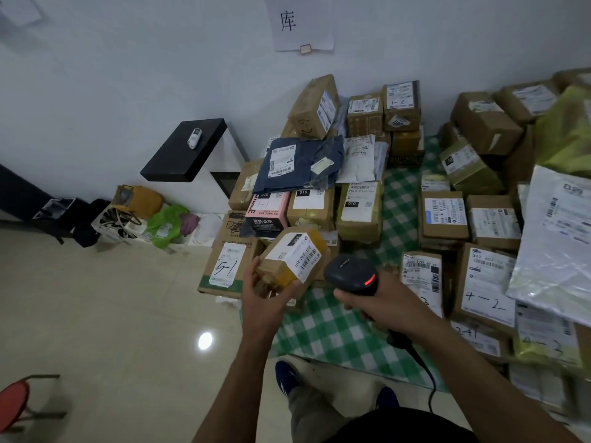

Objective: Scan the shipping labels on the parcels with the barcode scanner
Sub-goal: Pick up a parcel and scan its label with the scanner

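My left hand (260, 290) grips a small brown parcel (287, 266) wrapped in yellowish tape, tilted so its white shipping label (297, 254) faces up. My right hand (374, 302) holds a black barcode scanner (350, 273) by its handle, just right of the parcel. A red light glows on the scanner's back, and its head points toward the label. The scanner's black cable (419, 362) trails down toward my body.
Many labelled cardboard parcels and mailer bags (307, 164) lie piled on a green checked cloth (323, 324) ahead and to the right. A box marked 5-1 (227, 266) sits left of the held parcel. A black shelf (185, 151), bags by the wall and a red stool (12, 401) stand to the left on tiled floor.
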The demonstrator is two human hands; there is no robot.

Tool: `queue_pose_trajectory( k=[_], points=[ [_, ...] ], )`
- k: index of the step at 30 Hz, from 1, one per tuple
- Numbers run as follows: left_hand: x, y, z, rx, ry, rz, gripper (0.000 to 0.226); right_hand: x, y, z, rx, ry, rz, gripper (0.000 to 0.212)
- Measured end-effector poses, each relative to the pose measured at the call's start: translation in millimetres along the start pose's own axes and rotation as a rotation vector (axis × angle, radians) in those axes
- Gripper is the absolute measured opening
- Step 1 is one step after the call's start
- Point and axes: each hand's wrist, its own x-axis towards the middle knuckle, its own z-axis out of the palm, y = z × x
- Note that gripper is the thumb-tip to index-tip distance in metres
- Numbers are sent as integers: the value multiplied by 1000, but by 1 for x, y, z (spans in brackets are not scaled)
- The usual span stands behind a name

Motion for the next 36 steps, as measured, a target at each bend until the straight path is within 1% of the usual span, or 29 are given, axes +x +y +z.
queue_pose_trajectory(
  k=[5, 12, 17, 23, 25, 28, 32, 33, 36],
  points=[
    [1, -3, 1, 17, 25, -6, 102, -1, -2, 0, -41, -39, 19, 13],
    [0, 1, 0, 20, 29, 9, 99, -1, -2, -4, -44, -77, 46, 22],
    [1, 1, 1, 29, 41, 3, 98, 0, -2, -4, -56, -83, 50, 19],
    [3, -5, 2, 57, 37, -1, 98, -2, -5, -7, -47, -102, 43, 24],
    [3, -8, 3, 39, 29, -5, 95, -2, -5, -8, -45, -102, 45, 24],
    [1, -11, 10, -9, 3, -49, 87, -1, -2, -13, -34, -44, 76, 17],
    [-7, -19, 31, -126, -74, -229, 89, -3, 3, -26, 16, 120, 104, 21],
    [-8, -21, 38, -158, -100, -267, 86, -4, 3, -30, 39, 147, 106, 21],
    [-12, -21, 61, -234, -186, -317, 65, -10, 7, -41, 114, 220, 102, 25]
  ],
)
